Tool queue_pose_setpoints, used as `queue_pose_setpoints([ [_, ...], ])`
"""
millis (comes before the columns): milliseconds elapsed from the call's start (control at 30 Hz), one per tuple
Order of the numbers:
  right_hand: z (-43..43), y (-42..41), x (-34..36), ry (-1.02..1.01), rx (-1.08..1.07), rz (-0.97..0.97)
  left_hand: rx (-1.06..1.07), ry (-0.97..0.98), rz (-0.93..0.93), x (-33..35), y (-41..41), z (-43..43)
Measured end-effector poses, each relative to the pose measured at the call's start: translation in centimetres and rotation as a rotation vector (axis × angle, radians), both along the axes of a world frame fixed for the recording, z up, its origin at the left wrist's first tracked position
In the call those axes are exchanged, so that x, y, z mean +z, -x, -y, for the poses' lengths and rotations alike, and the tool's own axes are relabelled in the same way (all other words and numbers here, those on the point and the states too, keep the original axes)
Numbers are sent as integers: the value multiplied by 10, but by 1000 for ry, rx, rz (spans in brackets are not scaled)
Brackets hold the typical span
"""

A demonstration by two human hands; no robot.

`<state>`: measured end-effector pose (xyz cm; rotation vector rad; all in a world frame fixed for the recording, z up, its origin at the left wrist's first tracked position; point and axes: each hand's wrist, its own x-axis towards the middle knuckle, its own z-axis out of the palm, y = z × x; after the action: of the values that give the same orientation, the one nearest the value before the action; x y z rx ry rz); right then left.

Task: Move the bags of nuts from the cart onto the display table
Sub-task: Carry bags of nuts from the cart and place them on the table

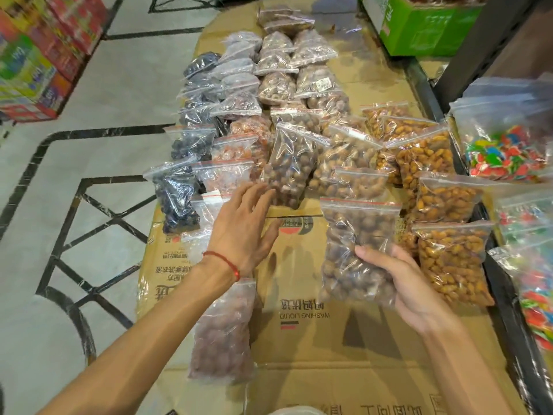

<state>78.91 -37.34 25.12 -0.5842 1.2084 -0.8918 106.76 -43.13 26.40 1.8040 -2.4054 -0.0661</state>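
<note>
- Head view: right hand (410, 290) grips the bag of nuts (356, 250) by its lower body.
- Left hand (244, 226) open, empty.
- Judged slippery, slumping; support underneath.

retail shop floor, stocking area.
rows of zip-sealed bags of nuts (294, 163) on flattened cardboard (329, 339), one with a price label (324, 83); stacked boxed goods (33, 55); bagged coloured sweets (505, 151) alongside.
</note>
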Motion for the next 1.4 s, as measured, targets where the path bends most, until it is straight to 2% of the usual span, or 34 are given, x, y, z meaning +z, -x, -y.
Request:
queue_pose_setpoints([
  [133, 3, -7, -3, 32, 110, -133, 34, 7, 83, -2, -21, -33],
  [267, 21, -19, -11, 81, 229, -154, 54, 10, 122, -2, -31, -52],
  [400, 53, -42, -13, 146, 292, -258, 58, -15, 193, 0, -35, -62],
  [500, 79, -61, -6, 167, 346, -242, 62, -28, 207, 2, -35, -68],
  [800, 137, -99, -9, 197, 355, -427, 73, -48, 208, -6, -41, -77],
  [900, 157, -83, -51, 263, 330, -592, 65, -52, 185, -9, -42, -78],
  [967, 158, -81, -66, 282, 304, -708, 63, -45, 164, -10, -42, -78],
  [1133, 132, -104, -39, 346, 197, -922, 61, -56, 142, -13, -40, -73],
  [1400, 91, -94, -39, 492, 349, -1023, 83, -71, 145, -12, -32, -73],
])
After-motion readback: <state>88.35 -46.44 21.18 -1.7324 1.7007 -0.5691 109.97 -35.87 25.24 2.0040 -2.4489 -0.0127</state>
